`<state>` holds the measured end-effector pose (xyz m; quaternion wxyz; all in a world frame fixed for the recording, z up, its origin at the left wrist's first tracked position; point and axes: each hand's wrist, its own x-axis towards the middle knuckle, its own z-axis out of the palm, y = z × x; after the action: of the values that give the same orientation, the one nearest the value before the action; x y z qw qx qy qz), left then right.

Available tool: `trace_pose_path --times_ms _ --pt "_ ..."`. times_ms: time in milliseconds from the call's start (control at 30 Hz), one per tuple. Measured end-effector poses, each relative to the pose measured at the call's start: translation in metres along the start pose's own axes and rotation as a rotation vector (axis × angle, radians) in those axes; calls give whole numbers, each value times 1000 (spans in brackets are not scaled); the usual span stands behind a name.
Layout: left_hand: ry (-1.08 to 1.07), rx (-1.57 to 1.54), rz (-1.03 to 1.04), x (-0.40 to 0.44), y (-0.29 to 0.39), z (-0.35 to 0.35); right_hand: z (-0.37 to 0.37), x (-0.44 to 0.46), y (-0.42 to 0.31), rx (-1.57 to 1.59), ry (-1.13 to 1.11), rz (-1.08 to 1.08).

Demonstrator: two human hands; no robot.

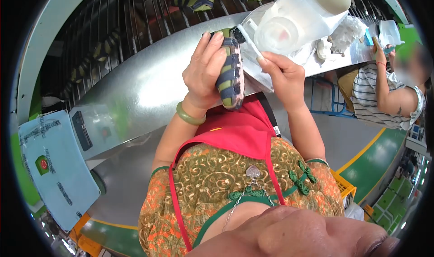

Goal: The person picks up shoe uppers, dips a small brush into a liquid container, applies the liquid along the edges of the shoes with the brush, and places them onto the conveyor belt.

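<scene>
My left hand (205, 69) is wrapped round a green and navy strappy sandal upper (230, 74), which stands on end with its pale pinkish underside edge facing right. My right hand (285, 76) pinches a thin white-handled brush (250, 41) between thumb and fingers. Its dark tip (238, 35) is at the top end of the upper; whether it touches is hard to make out. Just beyond my right hand stands a translucent plastic bottle (289, 24) with a beige top, in or over a clear container.
A shiny metal work surface (135, 72) runs before me. Behind it, a rack of metal rods (144, 13) carries more sandal uppers (194, 2). White crumpled material (348, 33) lies right of the bottle. A co-worker in a striped top (375, 90) sits at right. A blue-covered box (58, 166) stands at left.
</scene>
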<state>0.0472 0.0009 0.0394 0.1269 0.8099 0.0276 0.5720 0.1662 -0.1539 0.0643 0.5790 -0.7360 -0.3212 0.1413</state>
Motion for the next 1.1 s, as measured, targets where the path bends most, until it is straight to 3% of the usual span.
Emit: trace_pose_path --times_ms 67,133,200,300,1100 --pt "-5 -22 -25 -1 0 -1 -1 3 4 -4 3 -59" --pt "43 -138 -77 1 -2 1 -3 2 4 65 -35 20" --pt "72 -118 -91 -5 -12 2 -4 -2 5 57 -195 23" --pt "-6 -67 -153 -7 -13 -1 -7 -8 3 116 -235 45" --pt "-224 -118 -346 6 8 -11 -21 -21 -6 201 -232 -8"
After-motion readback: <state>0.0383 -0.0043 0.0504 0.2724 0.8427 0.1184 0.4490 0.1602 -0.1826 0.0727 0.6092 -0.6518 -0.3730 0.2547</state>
